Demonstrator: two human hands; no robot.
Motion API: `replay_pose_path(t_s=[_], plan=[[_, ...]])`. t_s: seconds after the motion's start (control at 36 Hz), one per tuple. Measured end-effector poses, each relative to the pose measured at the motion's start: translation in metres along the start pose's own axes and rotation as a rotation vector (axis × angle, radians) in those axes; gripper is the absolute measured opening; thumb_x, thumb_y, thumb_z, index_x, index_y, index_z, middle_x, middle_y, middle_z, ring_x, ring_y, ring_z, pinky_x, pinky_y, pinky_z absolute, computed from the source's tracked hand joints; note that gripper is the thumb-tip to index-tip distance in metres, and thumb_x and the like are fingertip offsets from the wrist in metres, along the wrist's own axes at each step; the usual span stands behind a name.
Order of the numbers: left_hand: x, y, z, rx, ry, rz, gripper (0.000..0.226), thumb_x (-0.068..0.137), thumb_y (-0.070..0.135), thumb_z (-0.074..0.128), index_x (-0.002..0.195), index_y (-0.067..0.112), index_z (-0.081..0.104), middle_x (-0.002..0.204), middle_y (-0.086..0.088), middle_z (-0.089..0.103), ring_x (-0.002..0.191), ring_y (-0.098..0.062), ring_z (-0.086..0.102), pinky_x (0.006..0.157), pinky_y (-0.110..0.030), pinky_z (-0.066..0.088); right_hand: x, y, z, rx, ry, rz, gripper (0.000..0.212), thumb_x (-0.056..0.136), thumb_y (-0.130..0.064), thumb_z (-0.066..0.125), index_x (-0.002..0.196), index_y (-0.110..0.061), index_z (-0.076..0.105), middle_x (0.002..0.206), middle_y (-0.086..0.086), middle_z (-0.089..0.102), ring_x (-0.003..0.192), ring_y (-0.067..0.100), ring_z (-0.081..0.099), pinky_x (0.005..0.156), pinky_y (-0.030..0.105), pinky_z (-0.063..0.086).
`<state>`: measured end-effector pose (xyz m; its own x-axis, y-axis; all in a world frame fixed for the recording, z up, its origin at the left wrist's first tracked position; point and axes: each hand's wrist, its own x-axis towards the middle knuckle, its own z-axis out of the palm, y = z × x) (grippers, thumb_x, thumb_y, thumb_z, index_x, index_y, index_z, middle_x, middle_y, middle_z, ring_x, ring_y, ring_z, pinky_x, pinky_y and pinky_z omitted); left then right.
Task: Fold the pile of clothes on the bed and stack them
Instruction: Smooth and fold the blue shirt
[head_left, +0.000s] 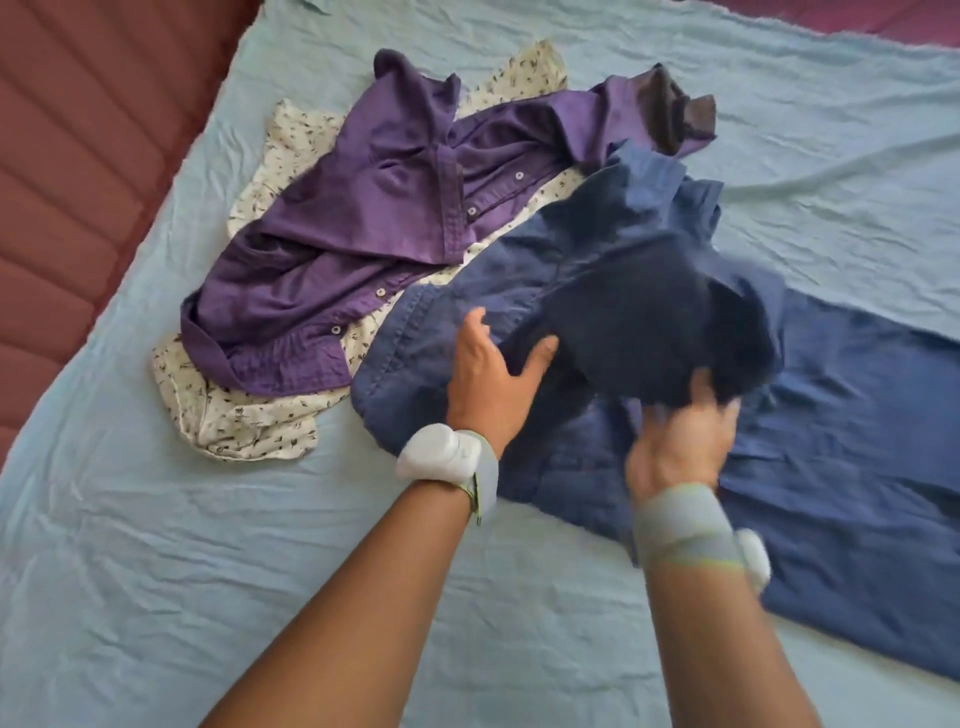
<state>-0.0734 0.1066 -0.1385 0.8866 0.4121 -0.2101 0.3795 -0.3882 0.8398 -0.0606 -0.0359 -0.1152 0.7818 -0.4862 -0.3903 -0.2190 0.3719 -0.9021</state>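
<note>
Bed (156, 597): covered by a creased pale blue sheet; a maroon quilted surface (78, 156) shows along the left edge and at the top right corner.

Purple shirt (337, 249): buttoned, crumpled, lying unfolded on the sheet left of centre, its sleeve reaching up and right to a dark cuff. It lies on top of the white shirt.

White shirt (249, 421): small dark print, spread under the purple one, showing at its lower left and upper edges.

Blue shirt (597, 249): denim-like, bunched at centre, partly lifted off the bed; its left edge overlaps the white shirt and touches the purple one. Its dark inner side faces the camera where it is raised.

Blue cloth (857, 467): flat, darker blue, spread on the sheet at the right, under and beside the raised shirt; whether it is part of the same garment cannot be told.

Left hand (493, 379): on the blue shirt, thumb and fingers spread against the fabric, grip released.

Right hand (680, 441): blurred, fingers curled up into the bunched lower part of the blue shirt, grasping it.

Wrists: each wears a grey band with a white device (436, 457).
</note>
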Motion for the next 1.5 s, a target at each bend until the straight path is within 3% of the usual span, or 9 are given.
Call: replay_pose_path(t_s=[0.11, 0.28, 0.53, 0.61, 0.75, 0.86, 1.06, 1.25, 1.5], plan=[[-0.015, 0.001, 0.019, 0.519, -0.13, 0.132, 0.085, 0.077, 0.071, 0.058, 0.143, 0.023, 0.033, 0.144, 0.0, 0.037, 0.136, -0.023, 0.033, 0.109, -0.05, 0.027, -0.017, 0.035, -0.062, -0.111, 0.227, 0.28, 0.029, 0.091, -0.001, 0.048, 0.111, -0.022, 0.049, 0.089, -0.005, 0.058, 0.07, 0.004, 0.052, 0.062, 0.023, 0.041], [-0.025, 0.001, 0.056, 0.832, -0.164, 0.516, 0.079, 0.075, 0.046, 0.071, 0.143, 0.023, 0.039, 0.152, -0.001, 0.034, 0.144, -0.021, 0.025, 0.114, -0.061, 0.005, -0.001, 0.037, -0.082, -0.358, 0.327, 0.123, 0.066, 0.06, -0.03, 0.068, 0.121, -0.024, 0.044, 0.116, 0.01, 0.044, 0.104, 0.031, 0.055, 0.098, 0.046, 0.046], [-0.03, 0.027, 0.071, 0.768, -0.245, 0.395, 0.056, 0.082, 0.027, 0.065, 0.133, 0.017, 0.043, 0.126, -0.005, 0.049, 0.121, -0.028, 0.043, 0.102, -0.041, 0.026, 0.03, 0.009, -0.078, -0.994, -0.076, -0.003, 0.057, 0.079, -0.019, 0.073, 0.13, -0.011, 0.047, 0.127, 0.022, 0.05, 0.121, 0.036, 0.044, 0.105, 0.039, 0.033], [-0.03, 0.035, 0.064, 0.647, -0.181, 0.415, 0.053, 0.08, 0.02, 0.064, 0.131, 0.015, 0.05, 0.119, -0.011, 0.049, 0.113, -0.034, 0.044, 0.096, -0.043, 0.032, 0.049, -0.005, -0.077, -0.788, -0.148, -0.104, 0.018, 0.086, -0.002, 0.06, 0.101, -0.011, 0.063, 0.094, 0.008, 0.064, 0.091, 0.02, 0.055, 0.091, 0.037, 0.044], [-0.043, 0.03, 0.055, 0.472, 0.068, 0.453, 0.041, 0.074, 0.012, 0.066, 0.114, 0.007, 0.061, 0.101, -0.018, 0.054, 0.092, -0.039, 0.05, 0.081, -0.048, 0.043, 0.058, -0.033, -0.096, -0.17, -0.22, -0.105, 0.034, 0.09, 0.006, 0.043, 0.076, -0.023, 0.056, 0.079, -0.001, 0.055, 0.078, 0.013, 0.048, 0.072, 0.026, 0.04], [-0.059, 0.016, 0.06, 0.613, 0.004, 0.384, 0.042, 0.069, 0.02, 0.067, 0.109, 0.009, 0.06, 0.108, -0.014, 0.053, 0.097, -0.037, 0.051, 0.087, -0.048, 0.041, 0.067, -0.037, -0.126, -0.41, -0.147, -0.133, 0.033, 0.075, -0.003, 0.036, 0.059, -0.026, 0.054, 0.062, -0.008, 0.042, 0.061, 0.006, 0.034, 0.059, 0.025, 0.028], [-0.067, 0.013, 0.088, 0.694, -0.185, 0.467, 0.066, 0.078, 0.03, 0.067, 0.139, 0.017, 0.045, 0.134, -0.004, 0.049, 0.127, -0.026, 0.042, 0.115, -0.047, 0.023, 0.046, -0.025, -0.128, -1.068, 0.074, -0.461, 0.03, 0.082, -0.013, 0.06, 0.111, -0.007, 0.057, 0.119, 0.023, 0.043, 0.11, 0.04, 0.04, 0.093, 0.035, 0.023], [-0.065, 0.029, 0.092, 0.063, -0.336, 0.167, 0.061, 0.077, -0.009, 0.043, 0.13, 0.02, 0.046, 0.127, 0.0, 0.053, 0.11, -0.021, 0.056, 0.102, -0.031, 0.043, 0.018, 0.016, -0.112, -1.543, -0.588, -0.486, 0.054, 0.084, -0.027, 0.06, 0.136, -0.022, 0.042, 0.127, 0.003, 0.047, 0.115, 0.029, 0.04, 0.092, 0.041, 0.035], [-0.081, 0.04, 0.108, 0.305, -0.24, 0.321, 0.073, 0.084, 0.015, 0.065, 0.146, 0.026, 0.03, 0.113, 0.003, 0.046, 0.097, -0.017, 0.052, 0.093, -0.032, 0.032, 0.059, -0.058, -0.124, -0.283, -0.074, -0.197, 0.018, 0.086, -0.01, 0.046, 0.086, -0.021, 0.061, 0.07, -0.015, 0.059, 0.07, 0.01, 0.05, 0.065, 0.032, 0.04]])
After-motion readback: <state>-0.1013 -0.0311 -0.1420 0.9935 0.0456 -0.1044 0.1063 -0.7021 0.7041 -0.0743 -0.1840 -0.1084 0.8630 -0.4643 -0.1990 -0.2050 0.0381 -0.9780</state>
